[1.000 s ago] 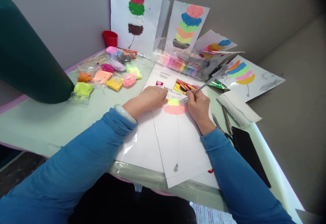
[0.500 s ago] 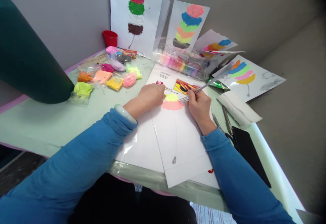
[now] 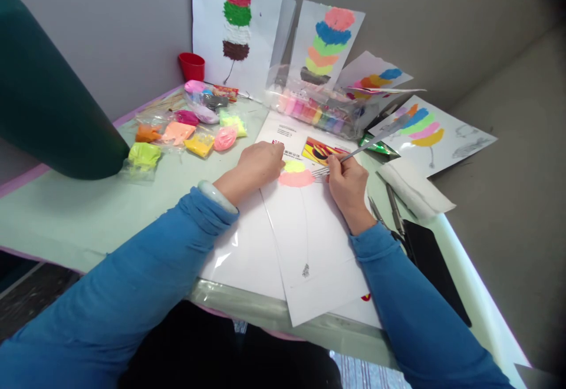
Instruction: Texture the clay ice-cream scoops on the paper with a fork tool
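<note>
My right hand (image 3: pixel 349 185) is closed around a metal fork (image 3: pixel 369 143). Its tines rest at the right end of a pink clay patch (image 3: pixel 296 178) on a white sheet of paper (image 3: pixel 318 230). Above the pink lies a smaller yellow clay patch (image 3: pixel 294 166). My left hand (image 3: pixel 260 162) pinches the sheet's far left edge beside the yellow patch; its fingertips are partly hidden. A thin pencil line runs from the pink patch down to a small dark scribble (image 3: pixel 305 270).
Bagged coloured clay (image 3: pixel 177 134) lies at the left, near a dark green cylinder (image 3: pixel 57 94) and a red cup (image 3: pixel 191 67). Behind stand a clear case of clay (image 3: pixel 316 109) and finished pictures (image 3: pixel 331 41). A folded tissue (image 3: pixel 415 187), scissors (image 3: pixel 400 238) and a black phone-like slab (image 3: pixel 435 271) lie right.
The sheet with the clay patches has shifted slightly left and turned a little, along with my left hand. The fork has barely moved.
</note>
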Available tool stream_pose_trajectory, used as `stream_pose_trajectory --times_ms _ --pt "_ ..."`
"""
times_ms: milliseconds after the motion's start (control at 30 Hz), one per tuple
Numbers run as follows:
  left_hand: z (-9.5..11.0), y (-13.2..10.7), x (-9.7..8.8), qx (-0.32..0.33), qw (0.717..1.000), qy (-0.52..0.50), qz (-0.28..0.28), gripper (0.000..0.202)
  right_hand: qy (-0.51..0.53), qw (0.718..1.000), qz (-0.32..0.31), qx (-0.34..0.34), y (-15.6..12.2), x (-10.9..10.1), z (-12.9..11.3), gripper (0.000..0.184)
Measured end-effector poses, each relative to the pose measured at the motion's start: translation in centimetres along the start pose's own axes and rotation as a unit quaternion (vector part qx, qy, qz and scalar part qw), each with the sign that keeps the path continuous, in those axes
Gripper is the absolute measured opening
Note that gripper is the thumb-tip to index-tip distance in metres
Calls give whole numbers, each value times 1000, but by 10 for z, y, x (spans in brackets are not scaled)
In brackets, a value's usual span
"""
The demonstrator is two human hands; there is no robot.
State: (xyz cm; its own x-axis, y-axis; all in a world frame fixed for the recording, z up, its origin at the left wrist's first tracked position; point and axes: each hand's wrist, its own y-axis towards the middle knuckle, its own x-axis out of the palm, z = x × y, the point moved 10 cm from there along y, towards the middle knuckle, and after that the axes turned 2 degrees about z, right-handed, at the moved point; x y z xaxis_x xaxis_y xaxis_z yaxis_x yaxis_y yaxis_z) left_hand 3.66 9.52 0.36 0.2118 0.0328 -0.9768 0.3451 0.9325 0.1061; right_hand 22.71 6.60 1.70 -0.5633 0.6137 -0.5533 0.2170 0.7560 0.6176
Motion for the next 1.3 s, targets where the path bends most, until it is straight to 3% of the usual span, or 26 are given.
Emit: stream_pose_trajectory --times_ms 300,500,867,1067,1167,1300 --pt "5 1 -3 20 999 -26 8 28 -5 1000 -15 -6 -2 4 -4 27" --pt "4 5 -5 25 991 -128 19 31 16 1000 2 20 -1 1 4 30" --pt "-20 9 -4 -68 933 -350 53 38 40 999 24 23 -1 -4 4 31" --pt "-8 1 4 -77 892 -446 -15 32 42 999 -4 20 -1 4 5 28" --pt "5 -4 4 -37 903 -424 -55 30 43 999 -19 20 -2 9 5 28" --pt "1 0 2 -34 931 -362 -25 38 47 999 -10 17 -2 6 4 27"
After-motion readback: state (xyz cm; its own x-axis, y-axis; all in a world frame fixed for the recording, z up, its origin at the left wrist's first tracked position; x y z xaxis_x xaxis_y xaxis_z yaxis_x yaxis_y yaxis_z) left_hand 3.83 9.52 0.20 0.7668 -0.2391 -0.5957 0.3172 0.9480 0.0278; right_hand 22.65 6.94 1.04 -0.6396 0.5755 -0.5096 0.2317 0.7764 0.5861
